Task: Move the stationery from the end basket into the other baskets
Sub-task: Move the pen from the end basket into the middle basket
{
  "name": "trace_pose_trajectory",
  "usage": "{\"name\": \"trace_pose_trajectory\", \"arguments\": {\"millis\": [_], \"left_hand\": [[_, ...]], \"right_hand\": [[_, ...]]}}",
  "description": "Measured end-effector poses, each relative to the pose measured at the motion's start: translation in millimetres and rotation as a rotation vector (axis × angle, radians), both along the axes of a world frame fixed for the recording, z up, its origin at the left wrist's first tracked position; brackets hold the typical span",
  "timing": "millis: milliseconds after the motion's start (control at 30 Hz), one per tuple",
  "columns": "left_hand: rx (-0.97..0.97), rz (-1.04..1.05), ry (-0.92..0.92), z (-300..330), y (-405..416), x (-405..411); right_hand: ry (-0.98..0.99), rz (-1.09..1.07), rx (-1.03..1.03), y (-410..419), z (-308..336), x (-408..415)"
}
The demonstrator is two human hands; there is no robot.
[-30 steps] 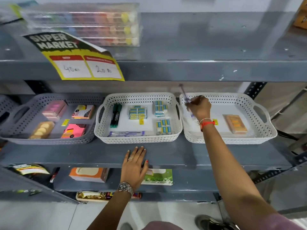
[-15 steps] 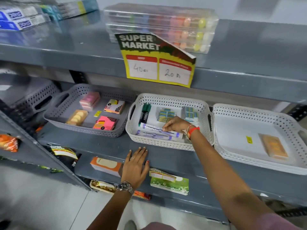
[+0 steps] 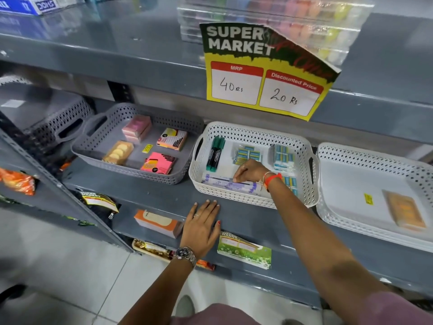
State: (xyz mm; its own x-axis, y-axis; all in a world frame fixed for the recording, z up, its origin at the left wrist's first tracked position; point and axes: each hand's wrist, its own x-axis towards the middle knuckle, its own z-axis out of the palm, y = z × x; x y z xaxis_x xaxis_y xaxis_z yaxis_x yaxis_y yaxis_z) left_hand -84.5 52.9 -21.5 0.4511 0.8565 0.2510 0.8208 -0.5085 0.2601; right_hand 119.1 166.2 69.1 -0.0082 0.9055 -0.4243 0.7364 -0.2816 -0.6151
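Three perforated baskets stand side by side on a grey shelf. The right end white basket (image 3: 328,207) holds one orange packet (image 3: 405,211) and a yellow tag. The middle white basket (image 3: 311,181) holds green markers (image 3: 215,153), several blue eraser packs (image 3: 247,154) and clear pen packs (image 3: 230,184) along its front wall. My right hand (image 3: 251,171) reaches into this basket, fingertips pinched on the top pen pack. The grey basket (image 3: 98,158) on the left holds sticky-note pads (image 3: 172,139). My left hand (image 3: 202,225) lies flat and open on the shelf's front edge.
A yellow "Super Market" price sign (image 3: 267,73) hangs from the upper shelf, below clear boxes of coloured items. Another grey basket (image 3: 56,123) sits at far left. The lower shelf carries an orange box (image 3: 157,222) and a green label card (image 3: 244,249). Tiled floor lies below.
My right hand carried a pen pack from the right end basket to the middle basket and laid it at the front. The view swung left. My left hand stayed put.
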Motion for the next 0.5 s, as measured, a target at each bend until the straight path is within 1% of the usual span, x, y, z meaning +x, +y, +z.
{"name": "trace_pose_trajectory", "arguments": {"millis": [167, 267, 333, 433, 500], "left_hand": [[-0.014, 0.006, 0.000, 1, -1, 1], [-0.025, 0.018, 0.005, 3, -2, 2], [-0.032, 0.020, -0.009, 4, -5, 3], [-0.052, 0.016, -0.040, 7, -11, 10], [-0.068, -0.010, -0.050, 9, -15, 19]], "right_hand": [[-0.060, 0.031, 0.011, -1, -1, -5], [-0.057, 0.031, 0.038, -4, -1, -5], [-0.004, -0.040, 0.112, -8, 3, -2], [0.110, -0.237, 0.298, -14, 14, 17], [0.116, -0.356, 0.407, -21, 24, 36]]}}
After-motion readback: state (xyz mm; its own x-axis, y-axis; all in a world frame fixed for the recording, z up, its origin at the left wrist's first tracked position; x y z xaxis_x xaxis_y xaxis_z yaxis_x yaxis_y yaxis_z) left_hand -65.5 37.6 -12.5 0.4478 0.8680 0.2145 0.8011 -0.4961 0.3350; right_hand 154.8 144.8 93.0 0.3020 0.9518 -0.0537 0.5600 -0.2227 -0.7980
